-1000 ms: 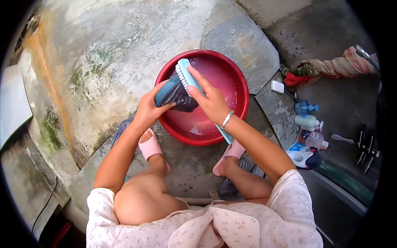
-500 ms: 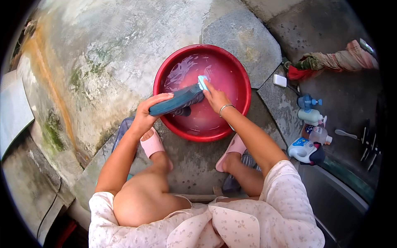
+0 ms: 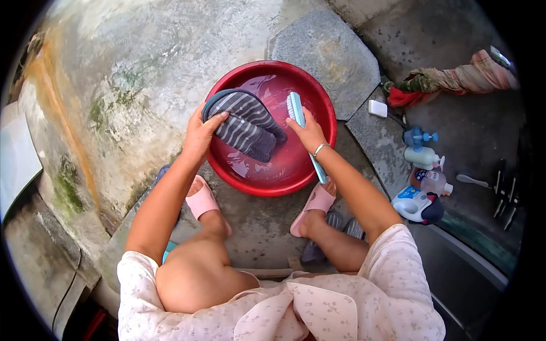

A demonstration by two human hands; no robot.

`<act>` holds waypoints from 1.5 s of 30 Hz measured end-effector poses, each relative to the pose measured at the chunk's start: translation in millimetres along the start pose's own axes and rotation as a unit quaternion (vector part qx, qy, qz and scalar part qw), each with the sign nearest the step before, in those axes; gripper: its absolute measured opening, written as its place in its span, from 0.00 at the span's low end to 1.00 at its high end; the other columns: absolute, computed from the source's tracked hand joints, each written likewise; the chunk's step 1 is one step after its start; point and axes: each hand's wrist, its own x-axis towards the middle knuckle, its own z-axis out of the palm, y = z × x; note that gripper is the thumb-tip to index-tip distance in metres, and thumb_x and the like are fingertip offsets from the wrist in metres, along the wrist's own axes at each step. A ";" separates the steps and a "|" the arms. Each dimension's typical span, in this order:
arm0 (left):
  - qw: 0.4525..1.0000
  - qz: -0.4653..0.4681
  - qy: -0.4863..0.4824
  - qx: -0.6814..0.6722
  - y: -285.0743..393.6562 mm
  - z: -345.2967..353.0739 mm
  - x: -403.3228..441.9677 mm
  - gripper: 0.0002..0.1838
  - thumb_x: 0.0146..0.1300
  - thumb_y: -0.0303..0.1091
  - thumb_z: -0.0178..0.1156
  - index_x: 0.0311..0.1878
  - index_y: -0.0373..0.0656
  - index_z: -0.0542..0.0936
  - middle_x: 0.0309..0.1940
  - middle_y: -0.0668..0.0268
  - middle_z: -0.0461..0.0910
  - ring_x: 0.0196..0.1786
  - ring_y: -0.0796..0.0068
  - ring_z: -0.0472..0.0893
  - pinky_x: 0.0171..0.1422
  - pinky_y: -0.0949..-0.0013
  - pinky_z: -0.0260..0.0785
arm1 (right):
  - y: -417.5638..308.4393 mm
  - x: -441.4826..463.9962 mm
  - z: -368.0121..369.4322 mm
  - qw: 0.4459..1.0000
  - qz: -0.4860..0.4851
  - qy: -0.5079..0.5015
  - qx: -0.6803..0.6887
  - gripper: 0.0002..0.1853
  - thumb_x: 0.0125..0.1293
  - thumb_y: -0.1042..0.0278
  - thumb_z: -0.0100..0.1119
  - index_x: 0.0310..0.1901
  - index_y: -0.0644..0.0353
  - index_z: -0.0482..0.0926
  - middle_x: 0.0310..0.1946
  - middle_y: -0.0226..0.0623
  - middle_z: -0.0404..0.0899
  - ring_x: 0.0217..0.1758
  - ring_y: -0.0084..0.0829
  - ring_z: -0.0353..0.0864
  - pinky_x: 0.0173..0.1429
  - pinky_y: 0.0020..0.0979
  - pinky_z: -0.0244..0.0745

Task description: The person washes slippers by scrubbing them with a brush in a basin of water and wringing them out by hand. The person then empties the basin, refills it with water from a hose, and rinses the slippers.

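Observation:
A striped dark slipper (image 3: 242, 122) hangs over the left part of a red basin (image 3: 267, 190) that holds some water. My left hand (image 3: 200, 133) grips the slipper by its left edge, thumb on the striped upper, which faces me. In my right hand (image 3: 308, 132) is a light blue brush (image 3: 297, 108) with white bristles pointing left, held above the basin's right side. A gap separates the bristles from the slipper. The brush's long handle passes under my right wrist.
Bottles (image 3: 421, 156), a detergent jug (image 3: 415, 203) and a white box (image 3: 377, 108) stand at the right. Beyond them lie a twisted cloth (image 3: 455, 82) and a small white brush (image 3: 472, 181). Striped slippers (image 3: 335, 224) rest by my right foot.
The slipper has turned from sole and side view to show its striped upper. The brush has come away from it, to the right.

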 end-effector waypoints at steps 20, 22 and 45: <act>0.955 -0.132 0.028 0.264 -102.6 65.0 -22.6 0.59 0.38 0.38 0.81 0.67 0.33 0.50 0.63 0.45 0.64 0.64 0.54 0.69 0.64 0.61 0.67 | -10.5 -13.3 37.1 0.997 -0.001 -0.042 -0.071 0.50 0.53 0.66 0.63 0.75 0.42 0.43 0.58 0.58 0.69 0.58 0.54 0.74 0.59 0.47 0.70; 0.949 -0.108 0.048 0.292 -120.1 55.5 -12.8 0.57 0.37 0.37 0.80 0.66 0.31 0.52 0.61 0.44 0.66 0.63 0.53 0.70 0.64 0.61 0.67 | -19.6 -14.2 31.6 0.990 0.029 -0.076 -0.115 0.50 0.53 0.66 0.62 0.75 0.40 0.43 0.55 0.56 0.73 0.55 0.53 0.77 0.56 0.47 0.72; 0.884 0.114 0.008 0.454 -74.8 13.8 -1.4 0.20 0.62 0.33 0.55 0.52 0.27 0.70 0.33 0.35 0.77 0.42 0.36 0.78 0.47 0.48 0.70 | -33.4 -42.8 28.4 0.906 0.191 -0.019 0.376 0.47 0.55 0.74 0.62 0.74 0.43 0.47 0.25 0.34 0.72 0.14 0.22 0.65 0.17 0.27 0.61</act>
